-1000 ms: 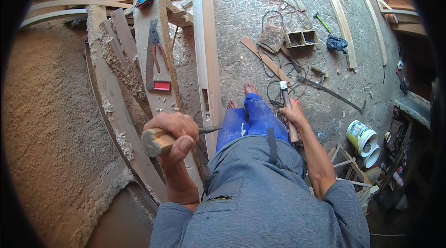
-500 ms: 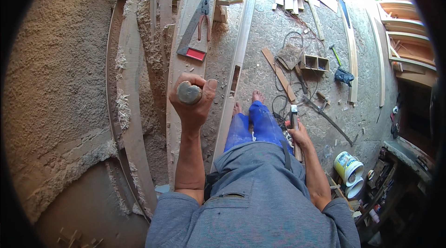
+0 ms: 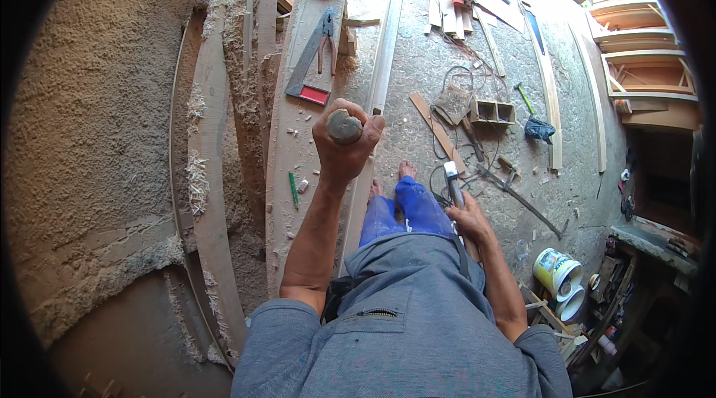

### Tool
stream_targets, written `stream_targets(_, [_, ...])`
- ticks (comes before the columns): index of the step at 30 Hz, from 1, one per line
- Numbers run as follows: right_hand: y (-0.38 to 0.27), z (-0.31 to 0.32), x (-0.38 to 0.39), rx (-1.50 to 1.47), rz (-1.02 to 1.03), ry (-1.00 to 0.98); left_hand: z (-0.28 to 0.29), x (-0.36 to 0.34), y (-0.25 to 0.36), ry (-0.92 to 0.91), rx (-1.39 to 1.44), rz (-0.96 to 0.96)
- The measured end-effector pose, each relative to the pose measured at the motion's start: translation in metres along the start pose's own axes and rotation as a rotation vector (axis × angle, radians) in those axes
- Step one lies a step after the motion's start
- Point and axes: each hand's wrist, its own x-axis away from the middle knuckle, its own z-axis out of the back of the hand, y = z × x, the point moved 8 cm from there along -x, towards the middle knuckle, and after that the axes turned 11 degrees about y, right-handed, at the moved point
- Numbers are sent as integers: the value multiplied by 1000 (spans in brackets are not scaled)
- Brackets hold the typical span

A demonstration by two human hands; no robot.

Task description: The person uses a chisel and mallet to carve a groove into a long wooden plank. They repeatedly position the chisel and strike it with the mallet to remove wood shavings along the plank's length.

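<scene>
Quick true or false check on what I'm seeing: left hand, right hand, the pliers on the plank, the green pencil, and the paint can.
1. The left hand grips a round-ended wooden tool handle over the narrow wooden strip. True.
2. The right hand is empty. False: it holds a hammer beside the leg.
3. The pliers lie on the wide plank, ahead of the left hand. True.
4. The green pencil sits on the concrete floor to the right. False: it lies on the wide plank, left of the left forearm.
5. The white paint can stands on the plank. False: it is on the floor at the lower right.
</scene>
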Motion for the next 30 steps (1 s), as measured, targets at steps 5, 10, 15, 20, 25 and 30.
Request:
stream_targets(5, [-16, 2, 6, 1, 57, 20, -3, -2, -5, -8, -40, 4])
stream_targets(10, [-65, 14, 23, -36, 94, 33, -32, 10, -5, -162, -121, -15])
stream_targets(15, [-210, 41, 94, -204, 671, 162, -26, 15, -37, -97, -152, -57])
stream_targets(20, [-299, 38, 155, 163, 1137, 303, -21, 16, -23, -11, -25, -130])
stream_targets(25, [-267, -3, 127, 484, 1151, 80, -13, 30, -41, -103, -183, -318])
stream_targets(30, [-303, 55, 179, 142, 1183, 218, -7, 25, -30, -99, -225, -177])
